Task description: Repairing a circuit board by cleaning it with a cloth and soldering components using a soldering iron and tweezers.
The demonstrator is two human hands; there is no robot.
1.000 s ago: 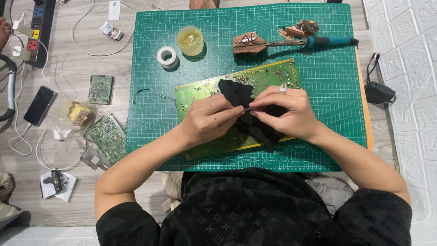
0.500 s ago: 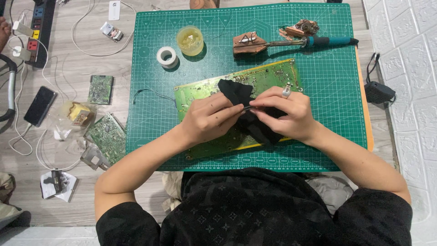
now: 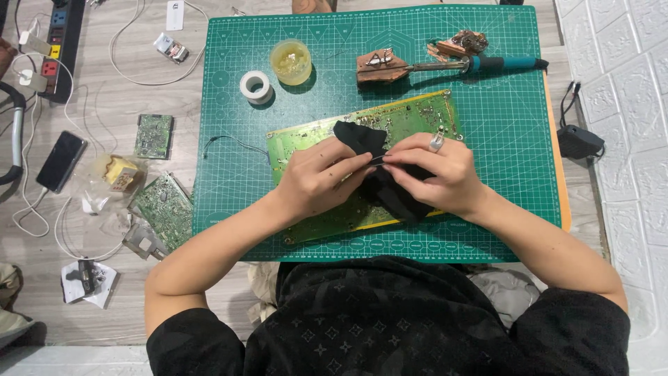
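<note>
A large green circuit board (image 3: 417, 118) lies on a green cutting mat (image 3: 508, 174). A black cloth (image 3: 358, 136) is draped over the board's middle. My left hand (image 3: 316, 179) and my right hand (image 3: 438, 170) meet over the board, fingertips pinching the cloth between them. A ring shows on a finger of my right hand. Most of the cloth's lower part is hidden under my right hand.
At the mat's far edge are a roll of white tape (image 3: 255, 86), a yellow tub (image 3: 291, 61), a brown holder (image 3: 381, 65) and a teal-handled soldering iron (image 3: 501, 64). Smaller circuit boards (image 3: 163, 205), a phone (image 3: 61, 161), a power strip (image 3: 59, 49) and cables lie left. A black adapter (image 3: 579, 141) sits right.
My hands have shifted only slightly on the cloth; the right hand's fingers have drawn a little toward the left hand. Everything else is still.
</note>
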